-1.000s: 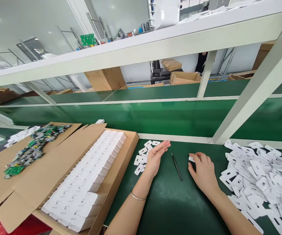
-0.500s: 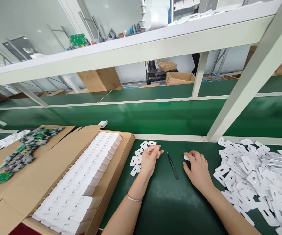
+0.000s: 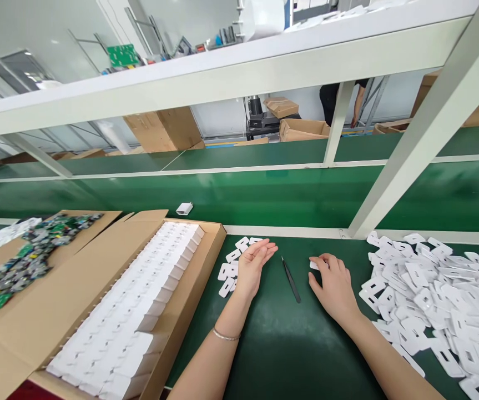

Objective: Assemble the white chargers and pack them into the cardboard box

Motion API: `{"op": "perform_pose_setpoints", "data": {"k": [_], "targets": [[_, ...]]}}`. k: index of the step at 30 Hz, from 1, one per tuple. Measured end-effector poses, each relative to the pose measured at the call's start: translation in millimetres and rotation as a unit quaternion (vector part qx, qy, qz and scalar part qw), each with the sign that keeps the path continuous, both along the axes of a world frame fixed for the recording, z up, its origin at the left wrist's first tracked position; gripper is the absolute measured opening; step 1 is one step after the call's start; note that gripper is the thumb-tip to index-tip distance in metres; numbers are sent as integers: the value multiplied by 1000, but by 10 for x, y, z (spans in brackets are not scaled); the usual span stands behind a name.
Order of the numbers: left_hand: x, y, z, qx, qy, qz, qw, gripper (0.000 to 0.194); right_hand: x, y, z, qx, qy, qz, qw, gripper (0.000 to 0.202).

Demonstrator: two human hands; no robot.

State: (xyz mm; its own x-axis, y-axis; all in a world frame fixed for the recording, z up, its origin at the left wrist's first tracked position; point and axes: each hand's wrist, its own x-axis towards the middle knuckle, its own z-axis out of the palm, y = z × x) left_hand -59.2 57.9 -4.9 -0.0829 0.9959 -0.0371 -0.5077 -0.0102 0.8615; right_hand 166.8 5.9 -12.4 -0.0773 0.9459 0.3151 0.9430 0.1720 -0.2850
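Observation:
My left hand (image 3: 252,268) is raised over the green bench, its fingers stretched out and nothing visible in it. Beside and partly behind it lies a small group of white plastic plates (image 3: 226,271) with rectangular cut-outs. My right hand (image 3: 334,283) rests low over the bench, fingers bent around a small white plastic plate (image 3: 314,265), of which only an edge shows. Between the two hands, black tweezers (image 3: 291,279) lie on the bench, touched by neither. A large loose heap of similar white plates (image 3: 434,300) spreads to the right of my right hand.
At left stands a cardboard box (image 3: 197,294) with rows of white housings (image 3: 139,300). Green circuit boards (image 3: 35,258) are piled on cardboard farther left. A white part (image 3: 184,209) sits behind the box. A shelf beam (image 3: 222,78) and slanted post (image 3: 406,133) frame the bench; a person stands beyond.
My left hand's fingers have straightened from a curled pose. My right hand keeps its grip on the white plate. The view has shifted slightly, and more of the person beyond shows.

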Motion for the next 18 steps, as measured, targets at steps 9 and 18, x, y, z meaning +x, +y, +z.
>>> {"op": "perform_pose_setpoints", "data": {"k": [9, 18], "targets": [[27, -9, 22, 25, 20, 24, 999, 38, -2, 4, 7, -1, 3, -1, 1000, 32], [18, -48, 75, 26, 62, 45, 997, 50, -6, 1, 20, -9, -6, -4, 1000, 31]]}}
